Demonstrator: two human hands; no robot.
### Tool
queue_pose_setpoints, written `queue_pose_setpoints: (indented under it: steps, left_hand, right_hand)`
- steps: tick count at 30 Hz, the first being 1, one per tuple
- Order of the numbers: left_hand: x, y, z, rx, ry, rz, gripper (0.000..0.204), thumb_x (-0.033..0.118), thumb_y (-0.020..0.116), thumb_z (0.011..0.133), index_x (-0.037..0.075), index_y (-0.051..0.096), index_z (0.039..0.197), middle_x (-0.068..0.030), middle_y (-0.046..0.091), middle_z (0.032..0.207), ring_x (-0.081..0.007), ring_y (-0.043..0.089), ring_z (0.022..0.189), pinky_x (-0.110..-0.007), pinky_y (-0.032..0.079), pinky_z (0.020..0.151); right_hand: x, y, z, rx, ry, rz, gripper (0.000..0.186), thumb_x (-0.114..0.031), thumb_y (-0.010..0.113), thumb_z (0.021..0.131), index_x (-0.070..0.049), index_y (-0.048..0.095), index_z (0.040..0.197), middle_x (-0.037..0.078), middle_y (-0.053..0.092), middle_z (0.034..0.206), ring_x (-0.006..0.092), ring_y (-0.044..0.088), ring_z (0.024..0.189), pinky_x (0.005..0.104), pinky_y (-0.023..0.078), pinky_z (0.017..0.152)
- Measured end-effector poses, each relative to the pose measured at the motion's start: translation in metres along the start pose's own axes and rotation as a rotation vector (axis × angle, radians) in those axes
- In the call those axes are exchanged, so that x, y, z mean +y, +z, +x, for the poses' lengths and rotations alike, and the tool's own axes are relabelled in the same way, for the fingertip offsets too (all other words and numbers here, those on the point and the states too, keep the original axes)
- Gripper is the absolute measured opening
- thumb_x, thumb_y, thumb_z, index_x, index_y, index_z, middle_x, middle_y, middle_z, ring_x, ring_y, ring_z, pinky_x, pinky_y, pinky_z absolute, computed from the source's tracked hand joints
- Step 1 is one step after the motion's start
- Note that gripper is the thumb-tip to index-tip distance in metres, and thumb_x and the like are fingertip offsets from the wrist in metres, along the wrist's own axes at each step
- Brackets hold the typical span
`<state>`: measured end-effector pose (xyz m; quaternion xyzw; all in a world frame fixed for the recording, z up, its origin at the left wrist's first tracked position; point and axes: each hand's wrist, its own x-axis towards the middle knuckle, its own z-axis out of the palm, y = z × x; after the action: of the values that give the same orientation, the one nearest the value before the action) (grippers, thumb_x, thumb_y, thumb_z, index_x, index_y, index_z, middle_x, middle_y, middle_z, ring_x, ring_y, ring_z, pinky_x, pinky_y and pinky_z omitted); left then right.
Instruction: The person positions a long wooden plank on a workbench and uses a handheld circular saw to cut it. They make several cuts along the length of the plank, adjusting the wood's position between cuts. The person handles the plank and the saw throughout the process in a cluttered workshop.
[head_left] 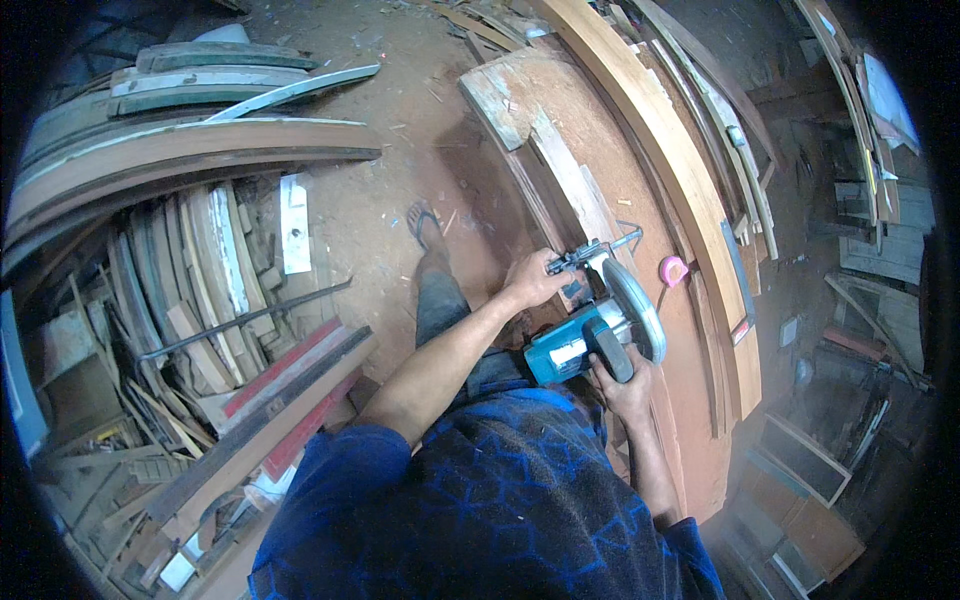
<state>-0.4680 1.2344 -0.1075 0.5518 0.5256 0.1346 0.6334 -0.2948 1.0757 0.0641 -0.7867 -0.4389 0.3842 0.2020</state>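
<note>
A teal circular saw [562, 348] with a grey blade guard rests on the bench at my front right. My right hand [622, 385] is wrapped around its dark rear handle. At the saw's front end, my left hand [537, 277] grips near the metal fittings of its base; the exact hold of the fingers is partly hidden. A thin metal rod [628, 238] sticks out beyond the fittings. Narrow boards [567, 178] lie along the bench's left edge, running toward the saw. The blade and the cut line cannot be seen.
A pink tape measure [672, 270] lies on the brown bench top [610, 150], right of the saw. Beyond it runs a long thick plank [690, 160] with a blue strip-like tool [738, 270]. Stacked timber [190, 160] and offcuts fill the left side. My sandalled foot [425, 225] stands on the dusty floor.
</note>
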Motion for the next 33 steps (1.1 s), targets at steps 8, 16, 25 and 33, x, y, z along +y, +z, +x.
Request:
queue_pose_setpoints:
  steps: [8,16,25,33]
  left_hand:
    - [-0.009,-0.028,0.030,-0.032,-0.002,-0.001,0.050,0.048,0.080,0.081,0.005,0.075,0.104,-0.0120,0.077,0.093,-0.0269,0.074,0.090,-0.040,0.055,0.081]
    - [0.000,-0.056,0.047,0.001,0.021,0.004,0.038,0.037,0.082,0.085,0.002,0.073,0.099,-0.0075,0.073,0.085,-0.0194,0.068,0.078,-0.036,0.053,0.073]
    - [0.018,-0.102,0.066,-0.040,-0.039,0.025,0.050,0.046,0.079,0.081,0.003,0.074,0.105,-0.0157,0.077,0.097,-0.0300,0.075,0.093,-0.042,0.055,0.084]
    - [0.018,-0.129,0.088,-0.026,-0.012,0.014,0.049,0.045,0.079,0.081,0.002,0.074,0.104,-0.0168,0.077,0.097,-0.0311,0.075,0.094,-0.043,0.055,0.083]
  right_hand:
    - [-0.024,0.013,0.029,0.021,-0.078,-0.027,0.030,-0.021,0.086,0.084,0.003,0.072,0.095,0.021,0.071,0.084,0.0334,0.072,0.077,0.0423,0.054,0.072]
    - [-0.046,0.025,0.054,0.023,-0.079,-0.021,0.029,-0.021,0.086,0.084,0.002,0.073,0.098,0.021,0.073,0.088,0.0338,0.073,0.081,0.0417,0.054,0.075]
    - [-0.080,0.038,0.084,0.001,-0.059,-0.037,0.030,-0.021,0.086,0.084,0.002,0.073,0.098,0.022,0.073,0.090,0.0339,0.074,0.083,0.0416,0.055,0.076]
    - [-0.098,0.051,0.110,-0.009,-0.055,-0.065,0.031,-0.021,0.087,0.083,0.002,0.072,0.097,0.021,0.073,0.089,0.0339,0.073,0.083,0.0417,0.055,0.076]
